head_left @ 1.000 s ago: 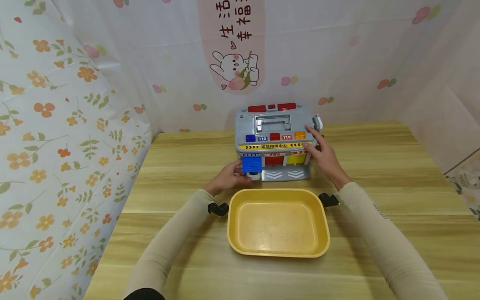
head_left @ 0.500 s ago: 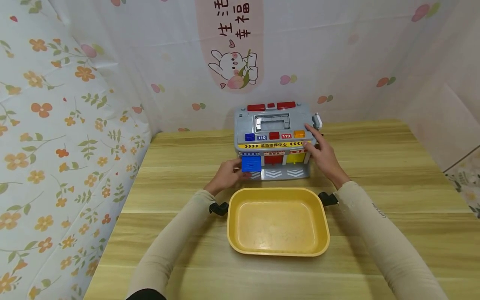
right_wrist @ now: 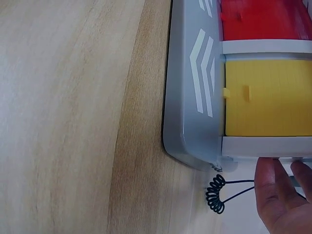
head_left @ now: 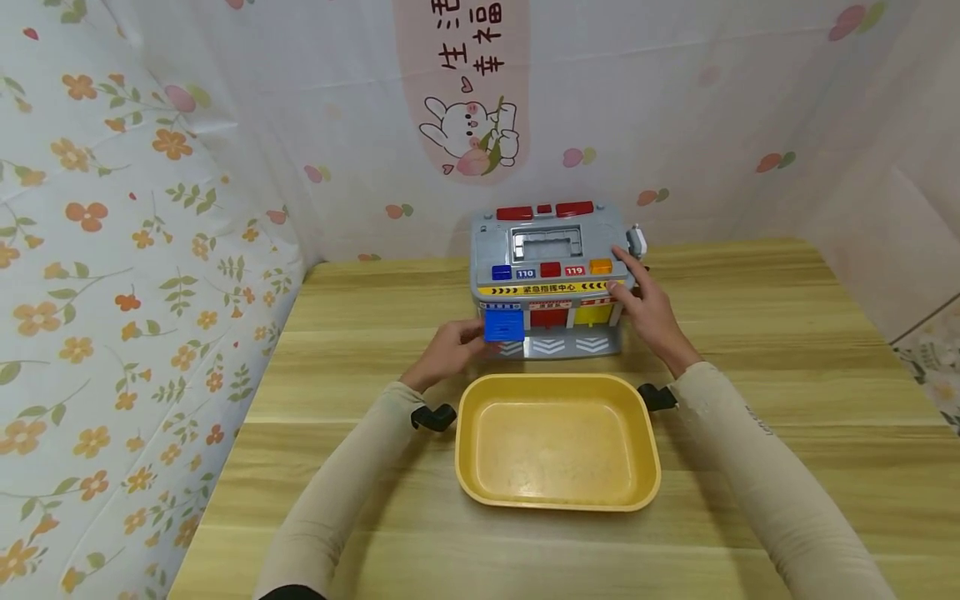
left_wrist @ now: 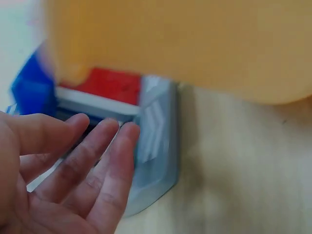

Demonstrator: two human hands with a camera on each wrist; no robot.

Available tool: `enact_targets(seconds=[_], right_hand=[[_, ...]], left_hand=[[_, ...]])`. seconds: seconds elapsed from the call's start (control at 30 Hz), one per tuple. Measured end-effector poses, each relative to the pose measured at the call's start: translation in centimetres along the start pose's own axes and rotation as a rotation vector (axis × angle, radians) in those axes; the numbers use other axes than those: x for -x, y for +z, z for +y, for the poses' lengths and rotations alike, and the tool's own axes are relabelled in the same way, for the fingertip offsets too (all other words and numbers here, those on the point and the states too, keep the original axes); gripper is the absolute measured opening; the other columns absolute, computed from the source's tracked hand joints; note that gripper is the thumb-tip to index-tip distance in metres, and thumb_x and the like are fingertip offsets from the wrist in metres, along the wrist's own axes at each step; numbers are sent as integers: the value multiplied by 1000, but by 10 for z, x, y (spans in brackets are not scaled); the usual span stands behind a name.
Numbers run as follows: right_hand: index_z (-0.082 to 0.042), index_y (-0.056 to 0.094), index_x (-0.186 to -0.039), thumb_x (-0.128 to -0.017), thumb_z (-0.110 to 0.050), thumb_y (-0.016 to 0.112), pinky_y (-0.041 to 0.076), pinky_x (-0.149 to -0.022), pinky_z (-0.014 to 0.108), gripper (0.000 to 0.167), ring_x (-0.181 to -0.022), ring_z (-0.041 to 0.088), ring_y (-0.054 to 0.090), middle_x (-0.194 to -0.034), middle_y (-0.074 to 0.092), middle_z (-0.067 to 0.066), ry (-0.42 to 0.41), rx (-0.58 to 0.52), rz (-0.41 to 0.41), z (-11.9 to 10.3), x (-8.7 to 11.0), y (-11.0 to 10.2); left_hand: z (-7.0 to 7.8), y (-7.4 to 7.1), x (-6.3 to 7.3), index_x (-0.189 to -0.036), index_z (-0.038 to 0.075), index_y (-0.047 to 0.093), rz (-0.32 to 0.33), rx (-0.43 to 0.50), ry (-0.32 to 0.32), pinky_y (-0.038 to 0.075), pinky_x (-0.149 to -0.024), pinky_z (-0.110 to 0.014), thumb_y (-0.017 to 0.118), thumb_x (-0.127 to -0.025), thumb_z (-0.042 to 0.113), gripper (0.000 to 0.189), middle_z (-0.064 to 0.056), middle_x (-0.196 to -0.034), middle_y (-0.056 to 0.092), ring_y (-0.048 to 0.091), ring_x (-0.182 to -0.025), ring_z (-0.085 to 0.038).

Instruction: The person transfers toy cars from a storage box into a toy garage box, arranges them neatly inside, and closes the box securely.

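Note:
A grey toy rescue station [head_left: 551, 242] with a carry handle on its roof stands at the back of the table. Its blue door [head_left: 504, 326] is swung up and sticks out over the left bay; the red door [head_left: 548, 317] and yellow door [head_left: 592, 314] are down. My left hand [head_left: 450, 352] is at the left bay, its fingertips partly hidden under the blue door. In the left wrist view its fingers [left_wrist: 105, 146] are loosely extended, with nothing seen between them. My right hand [head_left: 652, 317] rests on the station's right side, fingertips at the roof edge.
A yellow plastic tray [head_left: 558, 505] sits in front of the station, between my forearms. A coiled black cord [right_wrist: 215, 194] hangs at the station's right side, near a small grey-white part [head_left: 637, 241]. A patterned cloth [head_left: 360, 125] hangs behind the table.
A small white toy car showing under the blue door a second ago is out of sight now. My left hand has drawn slightly left; the right hand has stayed on the station.

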State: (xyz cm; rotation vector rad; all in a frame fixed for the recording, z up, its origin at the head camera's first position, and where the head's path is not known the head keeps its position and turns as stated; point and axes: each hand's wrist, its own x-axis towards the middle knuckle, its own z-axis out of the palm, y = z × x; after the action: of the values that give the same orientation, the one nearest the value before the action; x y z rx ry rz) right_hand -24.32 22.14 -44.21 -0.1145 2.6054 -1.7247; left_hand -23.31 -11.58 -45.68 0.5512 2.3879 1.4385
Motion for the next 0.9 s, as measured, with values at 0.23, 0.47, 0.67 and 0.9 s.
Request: enact_targets(seconds=[0.23, 0.47, 0.67, 0.9], right_hand=[[-34, 16, -162, -107, -33, 41, 45, -103, 52, 60, -119, 36, 47, -164, 28, 16, 3, 18, 0, -5, 2, 0], [-40, 17, -161, -107, -37, 41, 45, -99, 46, 59, -118, 34, 47, -165, 29, 13, -4, 15, 8, -1, 1, 0], [-42, 19, -160, -106, -41, 42, 47, -96, 41, 58, -116, 32, 48, -164, 31, 12, -17, 27, 22, 0, 1, 0], [-40, 20, -160, -106, -39, 43, 48, -91, 36, 59, -112, 28, 48, -164, 31, 12, -27, 33, 25, 1, 1, 0]], left_hand=[[12, -24, 13, -117, -4, 65, 92, 118, 20, 63, -87, -43, 49, -105, 11, 25, -24, -111, 71, 72, -102, -37], [33, -40, 17, -117, -1, 66, 226, 74, 67, 61, -86, -33, 59, -101, 14, 22, -19, -114, 71, 68, -107, -34], [45, -34, 6, -133, 10, 60, 282, -119, 135, 53, -103, -48, 82, -84, 21, 55, -10, -140, 59, 52, -131, -27], [48, -18, -13, -150, 15, 43, 203, -303, 94, 33, -122, -55, 91, -73, 30, 92, -7, -165, 29, 26, -152, -31]])
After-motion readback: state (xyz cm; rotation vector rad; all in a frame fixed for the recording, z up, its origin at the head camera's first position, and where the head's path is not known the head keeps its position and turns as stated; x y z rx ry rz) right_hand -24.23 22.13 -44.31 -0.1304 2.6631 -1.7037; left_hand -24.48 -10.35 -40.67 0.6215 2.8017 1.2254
